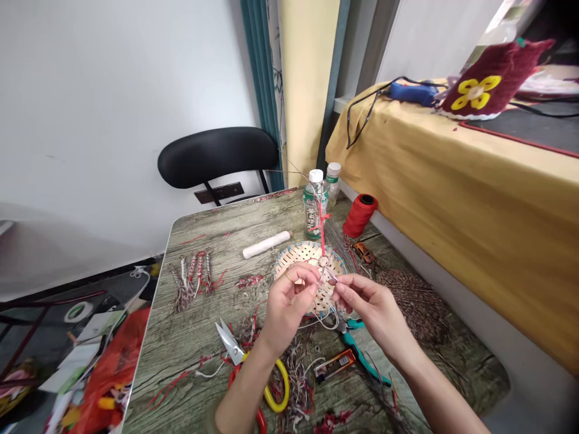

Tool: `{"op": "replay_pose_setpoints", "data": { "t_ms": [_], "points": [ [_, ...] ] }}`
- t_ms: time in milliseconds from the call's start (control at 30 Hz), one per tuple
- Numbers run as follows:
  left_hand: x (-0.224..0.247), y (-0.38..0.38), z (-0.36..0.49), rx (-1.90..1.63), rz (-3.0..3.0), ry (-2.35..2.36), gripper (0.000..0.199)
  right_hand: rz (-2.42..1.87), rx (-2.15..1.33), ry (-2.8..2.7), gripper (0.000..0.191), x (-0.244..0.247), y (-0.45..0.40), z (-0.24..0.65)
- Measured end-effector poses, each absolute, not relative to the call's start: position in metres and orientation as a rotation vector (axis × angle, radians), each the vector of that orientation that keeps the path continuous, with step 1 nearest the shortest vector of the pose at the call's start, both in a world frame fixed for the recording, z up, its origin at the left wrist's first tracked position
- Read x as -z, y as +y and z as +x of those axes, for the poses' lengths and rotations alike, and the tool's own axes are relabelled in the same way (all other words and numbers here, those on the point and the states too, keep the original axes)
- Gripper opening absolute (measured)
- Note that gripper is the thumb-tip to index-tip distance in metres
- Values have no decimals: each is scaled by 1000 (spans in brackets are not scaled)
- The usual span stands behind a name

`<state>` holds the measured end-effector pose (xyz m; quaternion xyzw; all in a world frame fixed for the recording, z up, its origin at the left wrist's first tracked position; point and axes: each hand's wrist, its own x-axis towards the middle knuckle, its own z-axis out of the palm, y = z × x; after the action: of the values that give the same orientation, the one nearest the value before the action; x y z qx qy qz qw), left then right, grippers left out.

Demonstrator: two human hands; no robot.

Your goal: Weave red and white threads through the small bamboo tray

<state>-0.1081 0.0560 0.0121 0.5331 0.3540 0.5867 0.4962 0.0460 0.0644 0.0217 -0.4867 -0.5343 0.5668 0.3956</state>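
Note:
My left hand [292,304] is closed in a pinch on a thin cord [322,271] that hangs from a small ring-like loop at the end of a red cord [322,226]. Close beside it, my right hand [368,301] pinches a slim, greyish pointed tool [332,276], its tip by the loop; its exact kind is too small to make out. Below both hands lies a round woven basket [284,256] with a blue-stitched rim. White cord ends [332,319] trail under the fingers. The red cord runs upward in front of a green-labelled bottle [312,211].
Yellow-and-red-handled scissors [283,386], teal pliers [368,361], a small orange-black case [335,365] and cord scraps lie near my forearms. A white thread roll [266,245], finished braids [199,271], a red spool [360,215] and a brown yarn bundle [414,307] surround the basket.

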Motion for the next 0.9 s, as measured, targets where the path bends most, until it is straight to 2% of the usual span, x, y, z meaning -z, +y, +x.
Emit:
{"op": "replay_pose_setpoints", "data": {
  "t_ms": [133, 233, 367, 500, 700, 900],
  "points": [
    [-11, 54, -110, -1420, 1180, 725, 6, -1124, -1433, -1206, 13, -27, 60, 44],
    [-16, 54, -108, -1404, 1376, 793, 7, -1094, -1423, -1230, 6, -29, 58, 42],
    [-22, 52, -105, -1306, 1930, 948, 15, -1108, -1458, -1229, 17, -30, 58, 41],
    [-21, 47, -104, -1268, 2293, 1149, 15, -1208, -1435, -1181, 19, -31, 59, 39],
    [-17, 48, -104, -1199, 2404, 1448, 8, -1220, -1434, -1230, 21, -28, 58, 41],
    [-19, 51, -103, -1110, 2363, 1636, 8, -1160, -1531, -1117, 22, -24, 58, 42]
  ]
}}
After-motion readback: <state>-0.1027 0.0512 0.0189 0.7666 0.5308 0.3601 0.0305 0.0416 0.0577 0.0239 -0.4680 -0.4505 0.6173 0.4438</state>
